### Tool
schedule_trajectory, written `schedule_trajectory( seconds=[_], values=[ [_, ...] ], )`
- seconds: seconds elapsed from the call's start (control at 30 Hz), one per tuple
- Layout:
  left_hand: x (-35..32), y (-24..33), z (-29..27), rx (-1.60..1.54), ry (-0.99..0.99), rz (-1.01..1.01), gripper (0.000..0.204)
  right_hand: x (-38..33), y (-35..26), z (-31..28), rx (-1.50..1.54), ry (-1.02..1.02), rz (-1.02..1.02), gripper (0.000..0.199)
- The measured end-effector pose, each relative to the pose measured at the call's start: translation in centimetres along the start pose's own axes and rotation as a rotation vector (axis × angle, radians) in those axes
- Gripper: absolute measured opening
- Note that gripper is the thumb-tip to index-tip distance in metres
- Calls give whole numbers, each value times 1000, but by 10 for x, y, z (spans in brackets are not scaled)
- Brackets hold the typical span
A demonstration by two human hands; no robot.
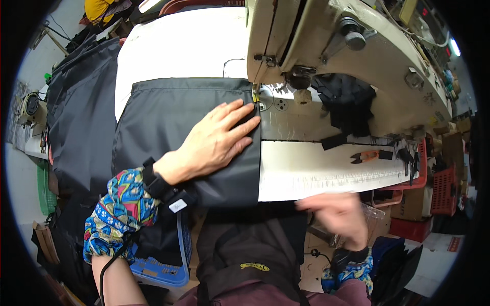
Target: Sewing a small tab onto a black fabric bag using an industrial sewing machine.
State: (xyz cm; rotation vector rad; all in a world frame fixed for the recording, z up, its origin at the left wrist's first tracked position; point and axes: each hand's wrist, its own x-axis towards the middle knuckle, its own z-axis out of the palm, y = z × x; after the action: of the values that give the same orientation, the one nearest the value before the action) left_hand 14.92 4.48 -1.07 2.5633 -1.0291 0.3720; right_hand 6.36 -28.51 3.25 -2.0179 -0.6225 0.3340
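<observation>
A black fabric panel (pixel 163 122) lies flat on the white sewing table, its right edge running up to the presser foot (pixel 256 94) of a sewing machine (pixel 306 30). Spread over that panel, my left hand (pixel 217 137) presses down with its fingers apart, the fingertips close to the edge just below the foot. My right hand (pixel 339 217) is off to the right, at the table's near edge and apart from the panel. Motion smears its fingers, so I cannot make out whether they hold anything.
Black fabric scraps (pixel 347 102) are heaped under the machine arm. Orange-handled thread snips (pixel 368 156) rest on the table to the right, by a red basket (pixel 421 166). More black fabric (pixel 84 117) hangs at the left. A blue basket (pixel 166 273) stands below.
</observation>
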Motion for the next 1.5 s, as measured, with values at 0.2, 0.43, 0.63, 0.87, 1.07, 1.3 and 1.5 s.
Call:
schedule_trajectory(
  seconds=[0.2,0.43,0.63,0.87,1.07,1.3,1.5],
  values=[
    [-65,86,-21,-125,-132,-53,66,20,31,123,340,-95,87,29],
    [-188,193,-6,117,-40,-18,48,-34,-15,138,846,-379,447,29],
    [-191,201,-19,226,225,61,26,-48,-33,133,772,-261,469,31],
    [-181,206,-34,98,174,52,23,-58,-28,130,-465,129,-857,30],
    [-111,154,-53,-193,-226,-113,42,-63,-21,130,-466,8,-767,25],
    [-37,75,-4,166,55,-176,43,-51,-23,133,-420,-18,-730,20],
    [-19,52,-3,133,74,-163,39,-33,-21,125,-435,20,-711,19]
  ],
)
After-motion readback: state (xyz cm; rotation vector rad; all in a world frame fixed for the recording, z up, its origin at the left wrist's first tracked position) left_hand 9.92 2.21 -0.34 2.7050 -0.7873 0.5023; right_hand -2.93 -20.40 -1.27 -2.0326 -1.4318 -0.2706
